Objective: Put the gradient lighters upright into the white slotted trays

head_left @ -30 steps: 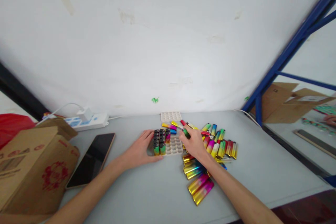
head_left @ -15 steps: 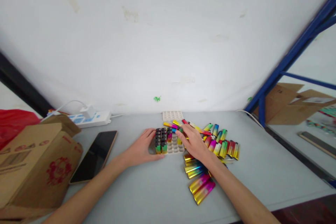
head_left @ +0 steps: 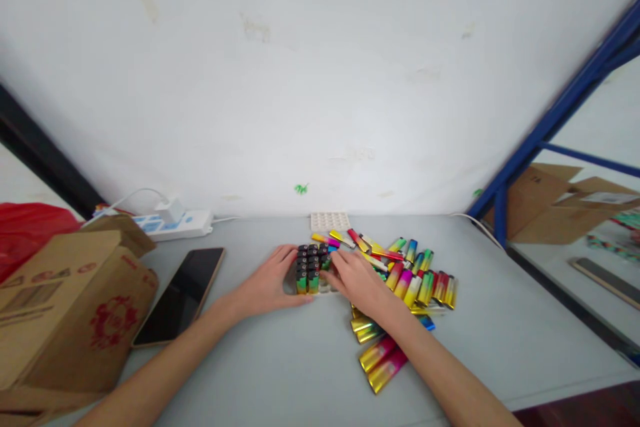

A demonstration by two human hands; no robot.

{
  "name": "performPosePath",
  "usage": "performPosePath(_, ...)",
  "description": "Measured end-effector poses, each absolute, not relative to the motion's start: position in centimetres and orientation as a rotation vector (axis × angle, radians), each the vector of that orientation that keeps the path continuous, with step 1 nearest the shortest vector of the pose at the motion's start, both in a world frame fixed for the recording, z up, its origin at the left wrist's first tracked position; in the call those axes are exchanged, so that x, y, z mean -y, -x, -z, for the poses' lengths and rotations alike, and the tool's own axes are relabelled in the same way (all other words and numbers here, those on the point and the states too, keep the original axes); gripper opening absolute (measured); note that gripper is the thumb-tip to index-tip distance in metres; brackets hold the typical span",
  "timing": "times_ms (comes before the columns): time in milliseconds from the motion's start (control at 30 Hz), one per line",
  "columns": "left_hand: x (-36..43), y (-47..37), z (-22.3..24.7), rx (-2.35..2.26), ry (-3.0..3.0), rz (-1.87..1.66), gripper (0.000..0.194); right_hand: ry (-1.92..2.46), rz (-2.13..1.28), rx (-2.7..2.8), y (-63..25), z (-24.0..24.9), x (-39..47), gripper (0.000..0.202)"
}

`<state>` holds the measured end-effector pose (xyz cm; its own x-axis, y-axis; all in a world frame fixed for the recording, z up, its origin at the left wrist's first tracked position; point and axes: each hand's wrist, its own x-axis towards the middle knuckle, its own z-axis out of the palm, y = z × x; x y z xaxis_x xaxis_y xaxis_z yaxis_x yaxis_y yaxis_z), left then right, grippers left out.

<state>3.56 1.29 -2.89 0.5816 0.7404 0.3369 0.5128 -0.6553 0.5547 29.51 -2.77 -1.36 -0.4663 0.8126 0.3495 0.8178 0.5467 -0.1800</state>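
The bench [head_left: 500, 320] runs past loose lighters [head_left: 413, 290] to its right edge. Left grip [head_left: 270, 283] spreads wide beside standing lighters [head_left: 301, 283]; right grip [head_left: 359, 280] pinches a green lighter [head_left: 326, 263].

Left hand [head_left: 267, 283]: we are spreading it in a wide curve
Right hand [head_left: 361, 283]: we are pinching, turned downward
Forearms [head_left: 187, 347]: we are angling both inward

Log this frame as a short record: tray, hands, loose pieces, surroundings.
Tray: pale, partly filled with upright lighters
Left hand: curved around the tray's left side
Right hand: at the filled group's right edge; grip partly hidden
Loose lighters: piled at right, lying flat
Surroundings: phone, cardboard box, power strip
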Motion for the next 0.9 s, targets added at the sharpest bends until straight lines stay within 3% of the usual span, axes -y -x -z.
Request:
performPosePath(233,-1.3,-3.6,2.8,-1.024,-2.44,-0.772,0.075,1.205,-0.044,2.374,-31.6,0.1,2.4,0.023)
performPosePath(533,-1.5,-3.5,2.8,-1.031,-2.476,-0.745,0.073,1.483,0.033,1.968,-39.8,-3.0,1.9,0.024)
performPosePath(733,-1.8,-3.5,3.0,-1.004,-2.486,-0.753,0.071,1.56,0.027,2.027,-46.1,-4.1,7.3,0.027)
performPosePath(900,-2.0,-3.6,2.9,-1.023,-2.488,-0.711,0.073,1.536,-0.098,2.033,-45.7,-3.5,14.5,0.025)
